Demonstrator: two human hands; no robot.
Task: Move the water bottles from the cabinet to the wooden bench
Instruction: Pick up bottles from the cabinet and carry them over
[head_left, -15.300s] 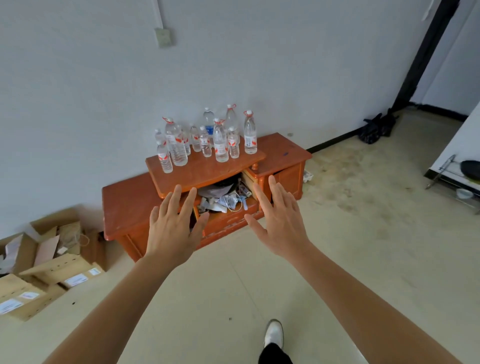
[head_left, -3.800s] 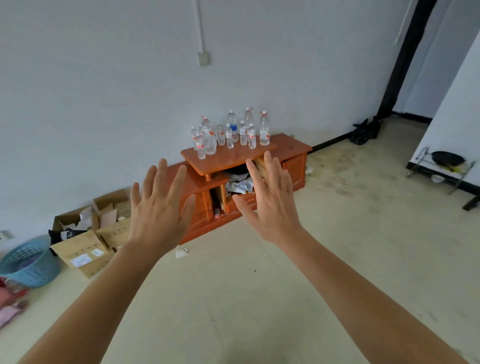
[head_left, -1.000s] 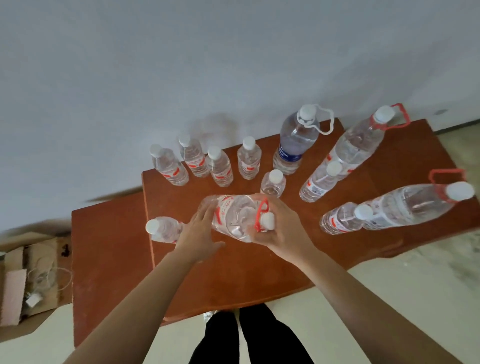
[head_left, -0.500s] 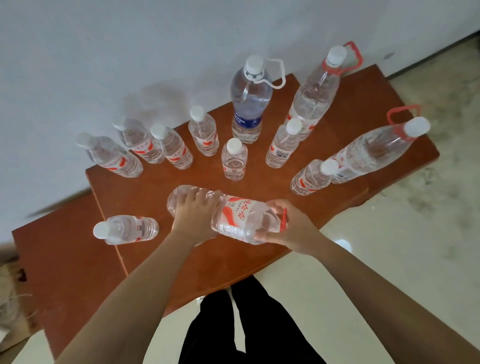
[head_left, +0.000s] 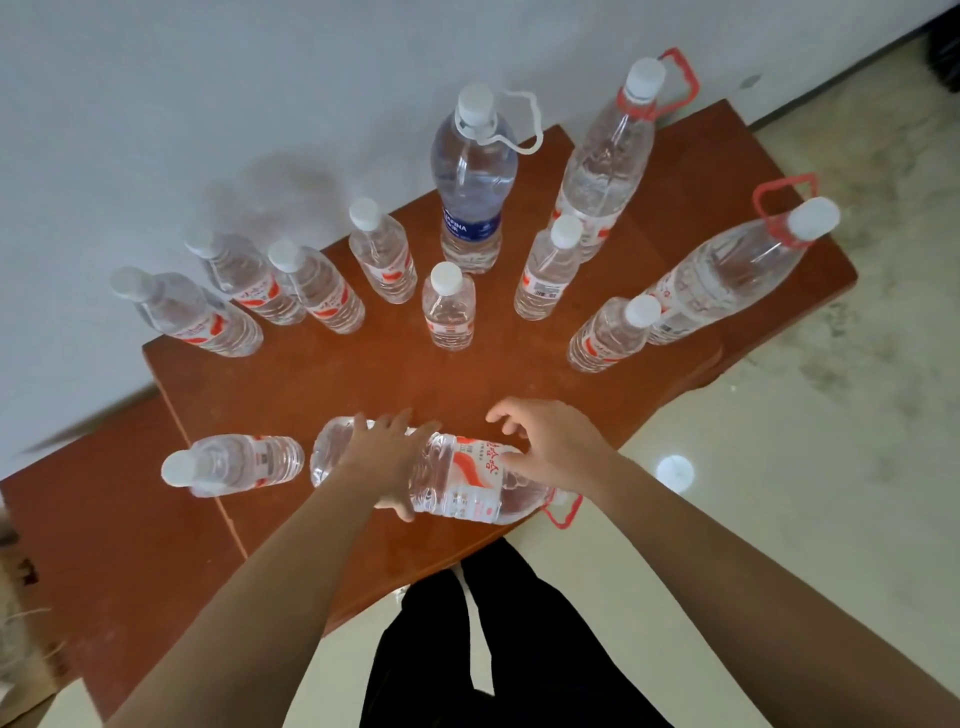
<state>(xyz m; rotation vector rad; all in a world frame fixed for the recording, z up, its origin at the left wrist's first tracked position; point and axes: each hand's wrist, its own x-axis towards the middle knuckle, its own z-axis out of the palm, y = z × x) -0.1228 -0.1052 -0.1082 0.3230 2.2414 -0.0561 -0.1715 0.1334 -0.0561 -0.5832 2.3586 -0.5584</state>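
A large clear water bottle (head_left: 467, 483) with a red-and-white label and a red carry handle lies on its side, held just over the front of the red-brown cabinet top (head_left: 332, 384). My left hand (head_left: 387, 457) is wrapped around its lower half. My right hand (head_left: 556, 447) hovers over its shoulder with fingers spread, the thumb touching the label. Several small bottles stand farther back, one in the middle (head_left: 449, 306) and one at the left edge (head_left: 234, 465). A blue-labelled large bottle (head_left: 472, 182) and two red-handled large bottles (head_left: 608, 156) (head_left: 727, 270) stand behind and to the right.
A white wall rises right behind the cabinet. A lower cabinet section (head_left: 104, 519) extends to the left. Pale floor (head_left: 779, 467) lies to the right and below. My legs in black trousers (head_left: 467, 649) stand against the cabinet's front edge.
The large bottle has come toward the front edge, lying flatter. My right hand has let go of the cap end and spread its fingers. My left hand keeps its grip.
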